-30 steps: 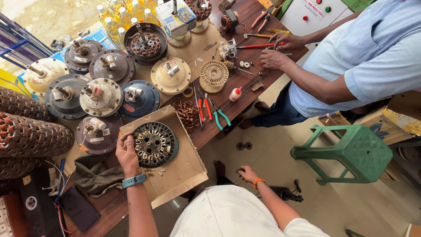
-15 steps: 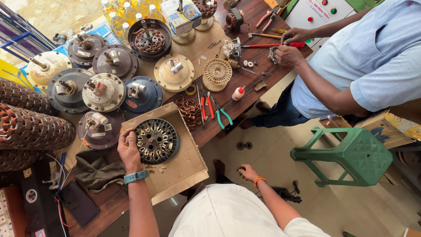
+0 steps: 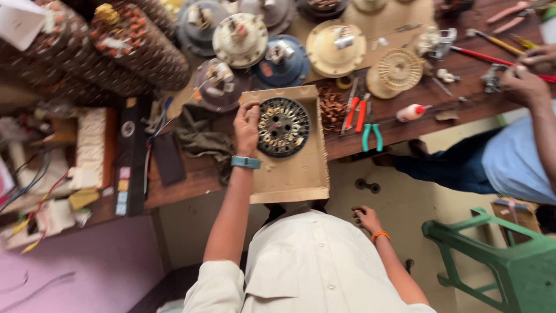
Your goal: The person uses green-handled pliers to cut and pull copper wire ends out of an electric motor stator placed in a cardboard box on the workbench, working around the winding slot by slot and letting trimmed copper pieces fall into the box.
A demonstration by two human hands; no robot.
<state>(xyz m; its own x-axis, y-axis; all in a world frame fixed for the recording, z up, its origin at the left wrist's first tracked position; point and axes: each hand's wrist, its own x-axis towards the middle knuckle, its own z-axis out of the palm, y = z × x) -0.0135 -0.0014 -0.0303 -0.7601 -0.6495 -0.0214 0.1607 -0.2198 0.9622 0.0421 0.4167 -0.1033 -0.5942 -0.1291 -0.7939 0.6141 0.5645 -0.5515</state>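
Copper-wound stator [image 3: 283,126] steadied by left hand [image 3: 247,128], fingers [image 3: 252,110] gripping rim; right hand [image 3: 366,219] loosely curled, empty; keep grip firm.

**Hidden and cut-off parts**

The left hand [image 3: 247,128] covers the left rim of the round stator [image 3: 283,127]. The cardboard tray [image 3: 292,174] loses its near edge behind the white shirt [image 3: 313,266]. The co-worker [image 3: 515,156] at right is cut by the frame; the small part under that person's hand [image 3: 521,81] is too blurred to tell.
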